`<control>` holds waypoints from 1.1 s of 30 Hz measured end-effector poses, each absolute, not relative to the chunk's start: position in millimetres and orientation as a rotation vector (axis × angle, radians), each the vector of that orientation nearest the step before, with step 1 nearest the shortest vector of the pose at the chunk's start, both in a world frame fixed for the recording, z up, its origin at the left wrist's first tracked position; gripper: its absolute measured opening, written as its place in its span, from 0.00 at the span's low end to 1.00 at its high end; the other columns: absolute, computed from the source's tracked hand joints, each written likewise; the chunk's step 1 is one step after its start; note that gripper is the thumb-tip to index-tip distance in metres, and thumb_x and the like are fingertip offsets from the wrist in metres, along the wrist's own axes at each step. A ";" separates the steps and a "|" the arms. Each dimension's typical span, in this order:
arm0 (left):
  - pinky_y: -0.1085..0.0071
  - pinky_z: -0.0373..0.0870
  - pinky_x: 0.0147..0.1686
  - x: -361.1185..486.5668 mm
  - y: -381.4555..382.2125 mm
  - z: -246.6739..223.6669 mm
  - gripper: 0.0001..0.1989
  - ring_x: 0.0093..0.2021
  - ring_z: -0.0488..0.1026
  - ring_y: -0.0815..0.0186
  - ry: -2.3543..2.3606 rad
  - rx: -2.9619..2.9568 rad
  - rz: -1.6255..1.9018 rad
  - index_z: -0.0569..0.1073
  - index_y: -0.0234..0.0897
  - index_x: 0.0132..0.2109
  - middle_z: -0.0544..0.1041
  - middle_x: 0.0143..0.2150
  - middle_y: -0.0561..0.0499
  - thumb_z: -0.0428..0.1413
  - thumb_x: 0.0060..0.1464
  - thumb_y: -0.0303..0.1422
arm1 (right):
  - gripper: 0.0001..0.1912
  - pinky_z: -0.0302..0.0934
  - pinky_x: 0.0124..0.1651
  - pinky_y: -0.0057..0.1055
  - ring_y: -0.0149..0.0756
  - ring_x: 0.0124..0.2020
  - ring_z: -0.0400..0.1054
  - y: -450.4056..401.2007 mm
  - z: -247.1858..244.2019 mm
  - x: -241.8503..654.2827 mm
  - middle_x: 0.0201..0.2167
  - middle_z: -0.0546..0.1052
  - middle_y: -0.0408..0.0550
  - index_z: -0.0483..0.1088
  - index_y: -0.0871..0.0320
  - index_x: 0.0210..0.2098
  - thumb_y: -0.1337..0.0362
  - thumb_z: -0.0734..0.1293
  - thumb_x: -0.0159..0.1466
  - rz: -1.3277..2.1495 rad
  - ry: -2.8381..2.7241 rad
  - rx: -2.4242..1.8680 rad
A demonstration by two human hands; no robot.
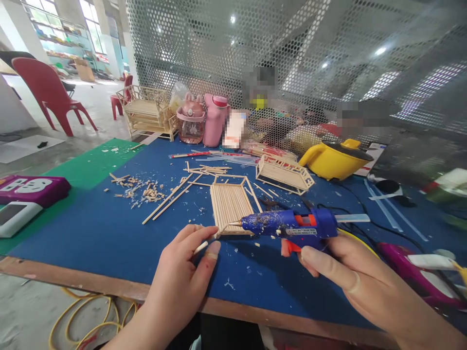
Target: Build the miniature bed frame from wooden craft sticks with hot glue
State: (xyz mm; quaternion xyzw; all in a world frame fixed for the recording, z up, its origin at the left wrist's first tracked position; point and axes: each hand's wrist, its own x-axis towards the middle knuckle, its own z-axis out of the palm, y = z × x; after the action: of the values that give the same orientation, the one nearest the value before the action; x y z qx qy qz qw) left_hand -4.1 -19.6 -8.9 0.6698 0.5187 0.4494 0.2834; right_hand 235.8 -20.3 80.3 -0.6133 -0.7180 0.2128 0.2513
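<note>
My right hand point(350, 272) is wrapped round a blue hot glue gun point(288, 226), its fingers by the red trigger. A clear glue stick point(352, 218) pokes out of the gun's back end. Between thumb and fingers, my left hand point(189, 262) pinches a short wooden stick point(201, 247), close to the gun's metal nozzle point(236, 223). Just behind them lies a flat panel of wooden sticks point(231, 204) with a partial frame at its far end; the nozzle overlaps its near right part. Whether the nozzle touches the held stick I cannot tell.
Loose sticks point(171, 199) and cut scraps point(146, 189) lie left of the panel. Behind stand a small wooden tray frame point(284, 174), a yellow pot point(333, 159), pink bottles point(215, 121) and stacked wooden frames point(148, 112). A perforated metal screen point(204, 53) closes off the back. Black cables run at right.
</note>
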 end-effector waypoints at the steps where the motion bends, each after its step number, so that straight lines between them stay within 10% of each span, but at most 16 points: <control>1: 0.75 0.69 0.33 -4.1 -19.3 -8.9 0.11 0.34 0.72 0.69 1.382 1.787 1.205 0.74 0.44 0.47 0.74 0.40 0.51 0.51 0.60 0.35 | 0.19 0.71 0.38 0.37 0.41 0.22 0.69 -20.0 80.0 235.1 0.19 0.75 0.43 0.73 0.50 0.23 0.43 0.63 0.56 0.577 -1.956 -1.667; 17: 0.73 0.70 0.33 -4.9 -18.6 -8.7 0.11 0.34 0.72 0.68 1.373 1.810 1.227 0.75 0.41 0.46 0.75 0.40 0.49 0.51 0.60 0.34 | 0.17 0.70 0.43 0.42 0.49 0.31 0.74 -19.7 78.9 233.0 0.27 0.80 0.45 0.77 0.47 0.33 0.46 0.62 0.58 0.497 -2.036 -1.619; 33: 0.75 0.67 0.29 -5.0 -19.4 -8.5 0.11 0.30 0.70 0.71 1.395 1.814 1.216 0.75 0.43 0.46 0.74 0.39 0.51 0.51 0.59 0.34 | 0.20 0.74 0.40 0.45 0.48 0.25 0.73 -33.0 86.4 256.1 0.14 0.74 0.44 0.72 0.41 0.14 0.42 0.62 0.56 0.247 -1.918 -1.703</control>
State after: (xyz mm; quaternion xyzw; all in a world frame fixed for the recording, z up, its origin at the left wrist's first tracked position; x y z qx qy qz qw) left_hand -5.0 -19.4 -8.5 0.6736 0.5182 0.4516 0.2716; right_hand 256.1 -33.0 86.4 -0.6346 -0.7150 0.0922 0.2786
